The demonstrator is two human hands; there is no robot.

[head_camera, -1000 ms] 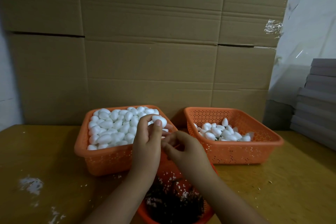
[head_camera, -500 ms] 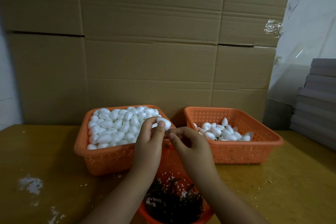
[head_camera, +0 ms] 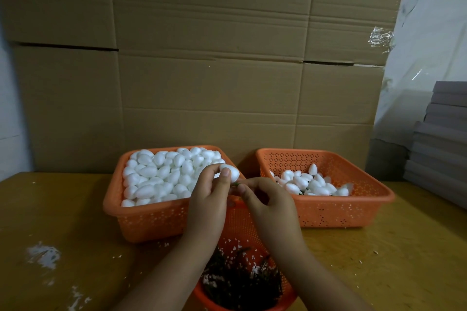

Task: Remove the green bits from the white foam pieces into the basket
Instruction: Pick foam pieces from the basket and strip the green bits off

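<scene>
Against a wall of tall brown cardboard sheets [head_camera: 207, 70], a yellow wooden table [head_camera: 63, 209] carries a left orange perforated plastic basket [head_camera: 141, 219] heaped with white egg-shaped foam pieces [head_camera: 161, 177], a right orange perforated basket [head_camera: 336, 212] holding fewer, and a near round orange basket [head_camera: 242, 230] of dark green bits [head_camera: 240, 285]. Above the round basket, the left hand [head_camera: 209, 199] grips one white foam egg [head_camera: 231, 171] between thumb and fingertips. Touching it, the right hand [head_camera: 270, 199] pinches a thin green stem [head_camera: 235, 184] at the egg's lower end.
</scene>
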